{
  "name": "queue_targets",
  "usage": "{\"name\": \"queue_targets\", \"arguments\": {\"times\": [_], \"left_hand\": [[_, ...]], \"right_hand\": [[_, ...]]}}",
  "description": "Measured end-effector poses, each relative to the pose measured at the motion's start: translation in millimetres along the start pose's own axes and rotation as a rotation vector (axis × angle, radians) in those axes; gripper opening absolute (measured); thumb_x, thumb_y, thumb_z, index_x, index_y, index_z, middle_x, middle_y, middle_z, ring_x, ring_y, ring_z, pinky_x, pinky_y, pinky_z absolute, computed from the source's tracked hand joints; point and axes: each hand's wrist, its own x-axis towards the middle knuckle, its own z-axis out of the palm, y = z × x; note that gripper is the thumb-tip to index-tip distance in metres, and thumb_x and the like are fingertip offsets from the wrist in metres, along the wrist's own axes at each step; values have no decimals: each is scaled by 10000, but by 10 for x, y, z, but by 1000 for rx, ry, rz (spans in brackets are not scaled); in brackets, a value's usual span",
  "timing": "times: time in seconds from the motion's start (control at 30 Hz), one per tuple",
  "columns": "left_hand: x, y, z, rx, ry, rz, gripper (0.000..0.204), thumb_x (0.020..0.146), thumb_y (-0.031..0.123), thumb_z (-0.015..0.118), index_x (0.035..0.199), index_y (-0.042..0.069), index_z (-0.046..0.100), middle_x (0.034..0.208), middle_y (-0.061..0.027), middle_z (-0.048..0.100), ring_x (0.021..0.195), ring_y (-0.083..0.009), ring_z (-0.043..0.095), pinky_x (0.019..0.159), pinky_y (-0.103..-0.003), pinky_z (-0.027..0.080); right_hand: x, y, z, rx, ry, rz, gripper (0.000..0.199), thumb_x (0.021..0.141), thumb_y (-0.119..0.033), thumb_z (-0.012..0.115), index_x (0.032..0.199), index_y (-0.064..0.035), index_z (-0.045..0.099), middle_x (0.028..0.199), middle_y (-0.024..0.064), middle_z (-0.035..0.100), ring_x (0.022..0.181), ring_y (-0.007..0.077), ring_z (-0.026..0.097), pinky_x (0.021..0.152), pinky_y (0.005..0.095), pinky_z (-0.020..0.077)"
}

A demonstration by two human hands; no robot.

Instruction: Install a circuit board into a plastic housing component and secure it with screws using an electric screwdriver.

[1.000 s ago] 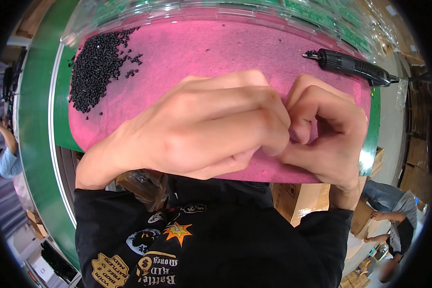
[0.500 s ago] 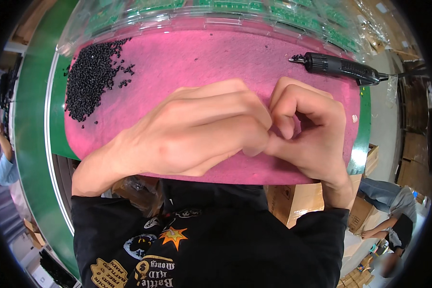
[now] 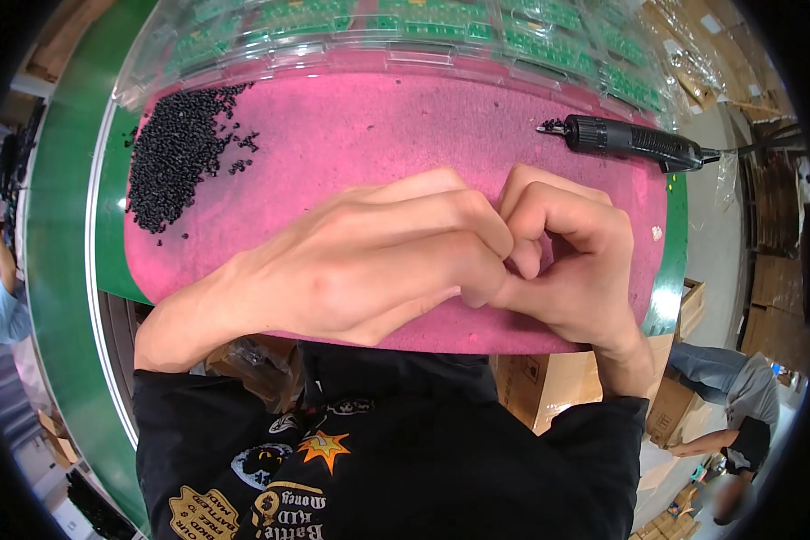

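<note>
My left hand (image 3: 382,252) and my right hand (image 3: 567,252) meet above the near middle of a pink mat (image 3: 351,126). The left fingers are bent and pressed together, their tips against the right thumb and fingers. On the right hand the fingers curl in toward the thumb. Whatever lies between the fingertips, if anything, is hidden by them. A heap of tiny black parts (image 3: 175,157) spreads over the mat's left side. Beyond my right hand lies a black electric screwdriver (image 3: 634,141), its bit pointing left with a few black parts by the tip.
Clear plastic trays (image 3: 423,63) with green circuit boards (image 3: 450,20) line the far edge. The screwdriver's cable (image 3: 760,142) runs off right. Cardboard boxes (image 3: 549,387) stand below the mat's near edge. One person (image 3: 738,396) bends at the right; another person (image 3: 7,306) is at the far left.
The mat, trays and screwdriver sit slightly lower in the picture. My hands stay pressed together, with only a small shift of the right hand downward and left.
</note>
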Motion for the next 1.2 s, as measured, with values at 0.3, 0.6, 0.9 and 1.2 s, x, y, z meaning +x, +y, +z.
{"name": "queue_targets", "arguments": {"times": [0.3,0.6,0.9,1.2], "left_hand": [[-14,14,-24,-41,4,-23,105,730,-35,640,817,19,619,914,-100,592,770,-260,573,669,-351,487],[1,-1,-19,-57,29,58,122,707,-69,628,773,29,600,878,-94,584,745,-247,567,637,-340,483],[-12,-4,42,-91,150,128,268,736,-33,765,816,70,531,838,-71,569,714,-205,542,598,-295,448],[-19,-66,84,-126,206,191,251,776,11,756,826,25,511,820,-91,508,612,-180,510,488,-289,425]], "right_hand": [[8,6,9,24,-4,-26,303,601,106,713,638,-45,454,637,-26,442,547,50,372,474,229,301],[15,20,22,99,-3,-19,297,615,108,706,623,-48,453,627,-33,447,555,38,381,476,215,299],[22,31,-35,87,-2,-228,336,598,56,803,609,-60,488,653,2,513,556,56,456,456,215,309],[-19,-22,25,110,38,-318,355,638,-23,840,816,-59,535,778,62,534,623,160,478,570,289,388]]}}
